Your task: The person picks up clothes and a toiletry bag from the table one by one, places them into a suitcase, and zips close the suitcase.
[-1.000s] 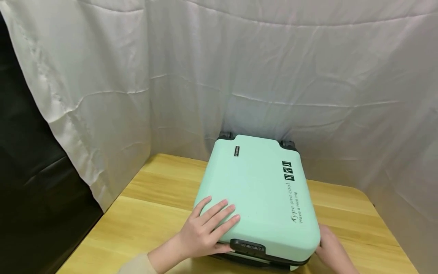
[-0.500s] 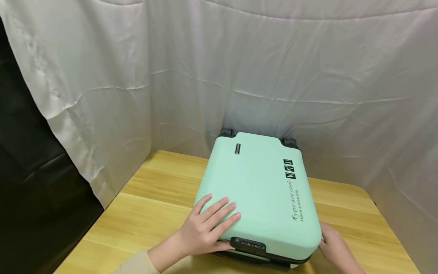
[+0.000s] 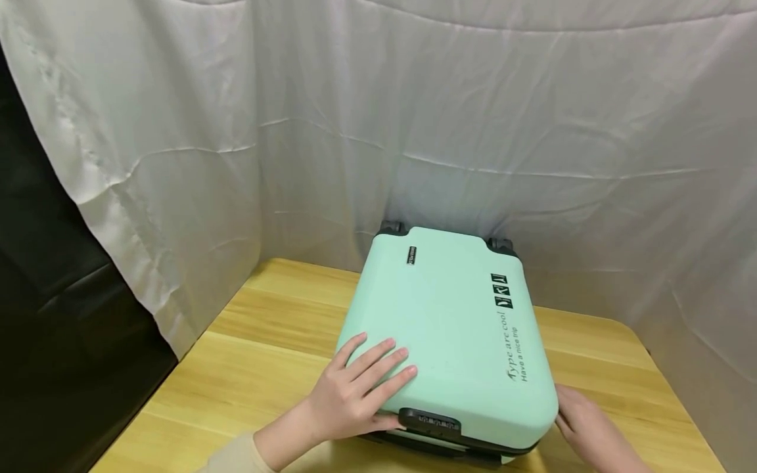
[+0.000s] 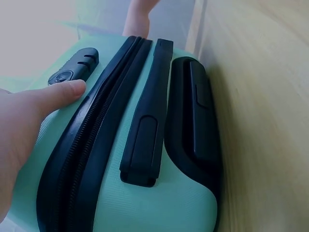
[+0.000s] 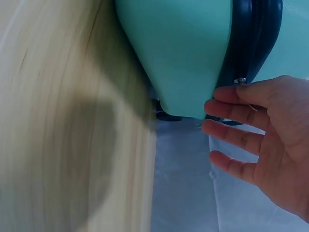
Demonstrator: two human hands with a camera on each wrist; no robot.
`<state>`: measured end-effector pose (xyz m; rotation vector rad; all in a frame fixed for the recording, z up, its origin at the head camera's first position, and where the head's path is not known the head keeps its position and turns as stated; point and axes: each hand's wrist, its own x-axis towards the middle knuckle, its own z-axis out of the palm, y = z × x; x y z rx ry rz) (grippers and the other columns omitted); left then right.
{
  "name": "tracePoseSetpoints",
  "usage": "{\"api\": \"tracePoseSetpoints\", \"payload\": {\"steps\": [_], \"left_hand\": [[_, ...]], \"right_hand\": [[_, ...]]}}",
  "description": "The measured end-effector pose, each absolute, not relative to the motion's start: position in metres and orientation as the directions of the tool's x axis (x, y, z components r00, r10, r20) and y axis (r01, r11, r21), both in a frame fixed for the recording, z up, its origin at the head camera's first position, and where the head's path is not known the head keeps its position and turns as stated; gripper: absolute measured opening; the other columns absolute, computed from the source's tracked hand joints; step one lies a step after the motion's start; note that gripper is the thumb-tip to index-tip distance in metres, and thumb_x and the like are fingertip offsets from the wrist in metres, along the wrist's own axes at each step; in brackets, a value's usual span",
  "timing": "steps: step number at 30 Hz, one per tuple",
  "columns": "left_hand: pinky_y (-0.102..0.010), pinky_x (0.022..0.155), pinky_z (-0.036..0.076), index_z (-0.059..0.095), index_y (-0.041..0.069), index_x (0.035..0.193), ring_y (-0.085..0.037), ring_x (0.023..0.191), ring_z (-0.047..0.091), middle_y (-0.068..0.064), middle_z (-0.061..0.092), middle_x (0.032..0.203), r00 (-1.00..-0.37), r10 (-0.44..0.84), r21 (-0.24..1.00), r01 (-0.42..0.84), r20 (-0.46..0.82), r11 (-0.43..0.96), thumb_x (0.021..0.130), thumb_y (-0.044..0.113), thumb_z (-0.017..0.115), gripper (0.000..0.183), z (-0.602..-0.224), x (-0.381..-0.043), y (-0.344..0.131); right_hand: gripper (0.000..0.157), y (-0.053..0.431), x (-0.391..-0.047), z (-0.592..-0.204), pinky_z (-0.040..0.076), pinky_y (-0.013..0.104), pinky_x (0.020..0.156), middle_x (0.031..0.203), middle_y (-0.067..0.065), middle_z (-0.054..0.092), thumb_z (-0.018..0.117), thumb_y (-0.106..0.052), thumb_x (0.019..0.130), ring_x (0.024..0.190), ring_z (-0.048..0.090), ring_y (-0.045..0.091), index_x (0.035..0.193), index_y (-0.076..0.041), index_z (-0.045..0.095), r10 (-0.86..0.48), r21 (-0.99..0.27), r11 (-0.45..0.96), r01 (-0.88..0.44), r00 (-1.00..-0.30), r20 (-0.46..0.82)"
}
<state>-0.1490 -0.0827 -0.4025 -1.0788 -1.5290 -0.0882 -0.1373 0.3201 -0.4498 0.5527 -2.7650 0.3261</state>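
Observation:
A mint-green hard-shell suitcase (image 3: pixel 449 315) lies flat on the wooden table, its wheels (image 3: pixel 501 246) toward the curtain. My left hand (image 3: pixel 361 394) rests on its near left corner with fingers spread over the lid; the thumb reaches down beside the black combination lock (image 3: pixel 430 424). In the left wrist view the closed zipper (image 4: pixel 87 135) and the black carry handle (image 4: pixel 147 116) run along the near side. At the suitcase's right side, my right hand (image 5: pixel 270 121) pinches the metal zipper pull (image 5: pixel 240 80) between thumb and index finger, the other fingers loosely extended.
The wooden table (image 3: pixel 254 368) extends on both sides of the suitcase. White curtains (image 3: pixel 473 118) hang close behind the wheels and at the sides. Black material (image 3: pixel 65 328) shows at the far left.
My right hand has shifted slightly to the right along the suitcase's side. The left hand stays in place on the lid. The head view has tilted a little.

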Motion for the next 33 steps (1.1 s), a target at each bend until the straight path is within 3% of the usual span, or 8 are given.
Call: {"api": "tracePoseSetpoints", "payload": {"steps": [8, 13, 20, 27, 33], "left_hand": [[-0.051, 0.088, 0.051, 0.067, 0.011, 0.122, -0.027, 0.105, 0.069, -0.010, 0.071, 0.115, 0.139, 0.569, -0.507, 0.652, 0.811, 0.564, 0.093, 0.064, 0.046, 0.064, -0.402, -0.150, -0.082], [-0.050, 0.086, 0.052, 0.068, 0.012, 0.121, -0.026, 0.104, 0.069, -0.010, 0.072, 0.113, 0.152, 0.570, -0.521, 0.635, 0.808, 0.570, 0.094, 0.064, 0.044, 0.064, -0.403, -0.148, -0.082], [-0.050, 0.085, 0.052, 0.069, 0.012, 0.120, -0.026, 0.103, 0.069, -0.010, 0.073, 0.113, 0.142, 0.571, -0.514, 0.641, 0.809, 0.570, 0.096, 0.062, 0.042, 0.061, -0.402, -0.146, -0.082], [-0.049, 0.086, 0.051, 0.068, 0.010, 0.121, -0.026, 0.102, 0.069, -0.009, 0.073, 0.111, 0.160, 0.565, -0.522, 0.635, 0.810, 0.569, 0.091, 0.066, 0.049, 0.066, -0.398, -0.147, -0.084], [-0.049, 0.086, 0.051, 0.068, 0.011, 0.121, -0.026, 0.102, 0.070, -0.009, 0.073, 0.111, 0.163, 0.566, -0.526, 0.633, 0.808, 0.569, 0.088, 0.069, 0.051, 0.069, -0.399, -0.150, -0.084]], "right_hand": [[0.034, 0.328, -0.131, -0.449, 0.054, 0.041, 0.083, 0.112, -0.006, 0.071, 0.075, -0.015, 0.083, 0.099, 0.067, 0.020, 0.116, -0.020, 0.070, -0.427, -0.044, 0.877, -0.479, -0.817, 0.387], [0.034, 0.328, -0.126, -0.449, 0.055, 0.041, 0.080, 0.108, -0.009, 0.071, 0.075, -0.018, 0.083, 0.095, 0.067, 0.016, 0.116, -0.023, 0.069, -0.445, -0.039, 0.866, -0.498, -0.806, 0.390], [0.032, 0.333, -0.121, -0.452, 0.053, 0.032, 0.069, 0.096, -0.019, 0.068, 0.078, -0.018, 0.079, 0.085, 0.062, 0.003, 0.107, -0.030, 0.069, -0.532, 0.005, 0.818, -0.575, -0.753, 0.386], [0.038, 0.336, -0.115, -0.451, 0.052, 0.026, 0.065, 0.101, -0.022, 0.067, 0.075, -0.017, 0.084, 0.086, 0.061, -0.001, 0.116, -0.034, 0.065, -0.594, -0.064, 0.761, -0.646, -0.732, 0.334], [0.035, 0.336, -0.113, -0.456, 0.047, 0.023, 0.059, 0.091, -0.026, 0.064, 0.079, -0.013, 0.078, 0.081, 0.059, -0.003, 0.097, -0.038, 0.063, -0.647, -0.054, 0.694, -0.718, -0.655, 0.390]]}}
